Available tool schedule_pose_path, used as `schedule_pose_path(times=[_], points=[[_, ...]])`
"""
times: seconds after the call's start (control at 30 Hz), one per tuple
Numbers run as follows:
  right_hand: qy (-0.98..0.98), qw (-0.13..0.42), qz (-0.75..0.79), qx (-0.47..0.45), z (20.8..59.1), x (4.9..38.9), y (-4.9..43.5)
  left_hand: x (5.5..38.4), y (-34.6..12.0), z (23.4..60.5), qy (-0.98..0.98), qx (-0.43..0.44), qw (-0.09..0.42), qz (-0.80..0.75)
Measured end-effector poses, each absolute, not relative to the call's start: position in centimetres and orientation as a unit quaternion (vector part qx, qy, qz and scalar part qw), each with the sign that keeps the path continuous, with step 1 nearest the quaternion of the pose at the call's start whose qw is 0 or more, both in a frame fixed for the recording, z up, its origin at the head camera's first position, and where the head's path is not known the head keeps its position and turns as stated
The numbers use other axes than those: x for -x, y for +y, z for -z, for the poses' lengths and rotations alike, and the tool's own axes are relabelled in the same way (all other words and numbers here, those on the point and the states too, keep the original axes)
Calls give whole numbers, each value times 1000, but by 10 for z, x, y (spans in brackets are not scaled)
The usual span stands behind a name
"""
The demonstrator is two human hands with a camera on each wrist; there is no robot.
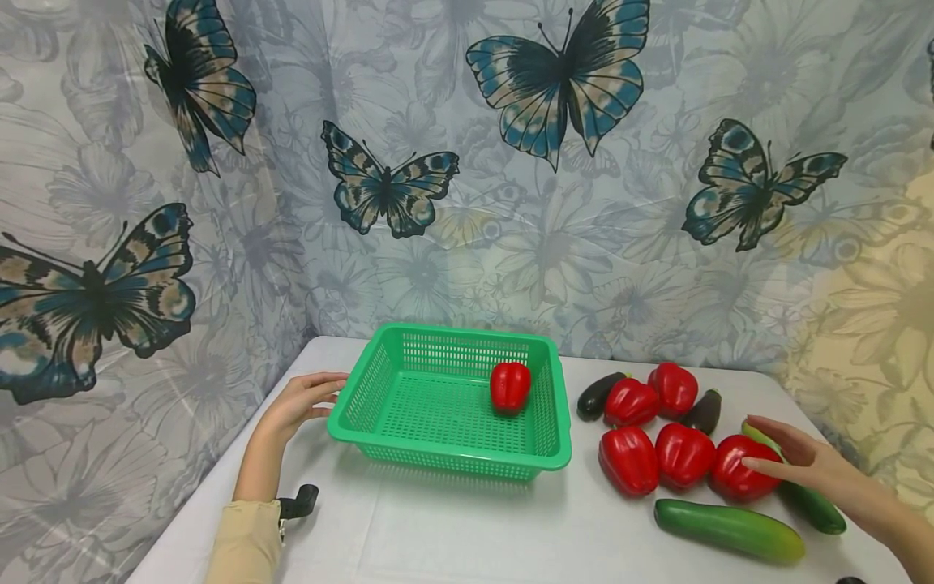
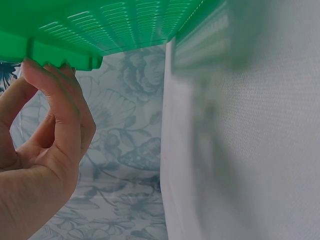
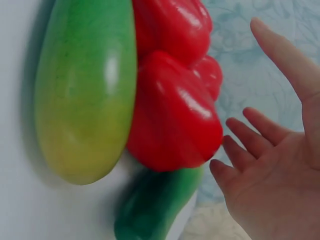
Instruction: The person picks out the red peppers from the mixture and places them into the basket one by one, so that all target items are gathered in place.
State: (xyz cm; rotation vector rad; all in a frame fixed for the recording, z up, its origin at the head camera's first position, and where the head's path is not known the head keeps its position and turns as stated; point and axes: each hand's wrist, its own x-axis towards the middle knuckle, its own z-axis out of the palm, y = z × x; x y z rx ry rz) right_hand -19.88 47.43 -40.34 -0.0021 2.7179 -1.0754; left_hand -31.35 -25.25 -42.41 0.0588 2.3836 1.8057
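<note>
My left hand (image 1: pixel 302 401) is at the left side of a green plastic basket (image 1: pixel 445 462). Its slightly bent fingertips touch the rim from outside, as the left wrist view shows (image 2: pixel 55 115). One red bell pepper (image 1: pixel 510 388) stands inside the basket, towards its right end. On the right, my right hand (image 1: pixel 810 466) reaches over another red bell pepper (image 1: pixel 740 470), thumb spread and fingers apart. In the right wrist view this pepper (image 3: pixel 172 115) lies just beyond the fingertips, with a gap from the thumb. Nothing is gripped in that hand.
Several more red bell peppers (image 1: pixel 629 461) lie right of the basket with two dark eggplants (image 1: pixel 598 396). A green cucumber-like vegetable with a yellowish end (image 1: pixel 730 529) lies in front; another (image 1: pixel 813 507) lies partly under the right hand. Butterfly-patterned cloth (image 1: pixel 511 268) hangs behind the white table (image 1: pixel 409 535).
</note>
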Motion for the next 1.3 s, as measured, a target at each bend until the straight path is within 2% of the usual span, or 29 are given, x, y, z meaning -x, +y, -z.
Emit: schedule_pose_path(times=[0.63, 1.3], points=[[932, 115, 342, -39, 419, 199, 469, 313, -252, 422, 792, -23, 76, -605], [951, 73, 298, -36, 429, 199, 466, 313, -254, 424, 790, -29, 75, -608]])
